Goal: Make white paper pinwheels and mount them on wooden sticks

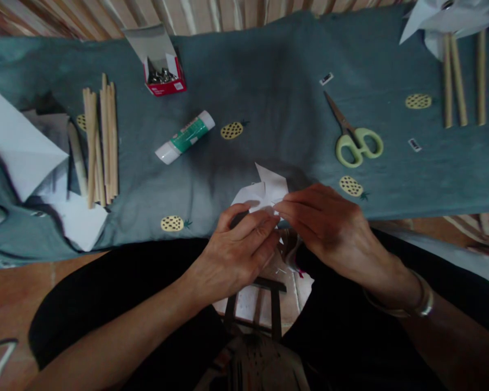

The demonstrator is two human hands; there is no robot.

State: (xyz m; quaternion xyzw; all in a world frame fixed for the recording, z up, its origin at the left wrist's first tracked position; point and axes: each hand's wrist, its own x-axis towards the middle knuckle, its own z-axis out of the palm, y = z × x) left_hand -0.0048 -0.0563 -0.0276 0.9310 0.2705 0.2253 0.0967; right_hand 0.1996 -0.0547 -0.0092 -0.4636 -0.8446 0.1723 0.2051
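My left hand [238,247] and my right hand [324,222] meet over my lap at the near edge of the table, both pinched on a folded white paper piece [267,193]. The fingertips of both hands touch at the paper's middle. The paper's points stick out above my fingers, over the grey-blue cloth [269,92]. A bangle sits on my right wrist.
A glue stick [185,137] lies left of centre, green-handled scissors [352,138] to the right. A bundle of wooden sticks [100,138] and white paper sheets [16,141] lie at the left. A red box of pins [162,73] stands at the back; more sticks [458,79] lie far right.
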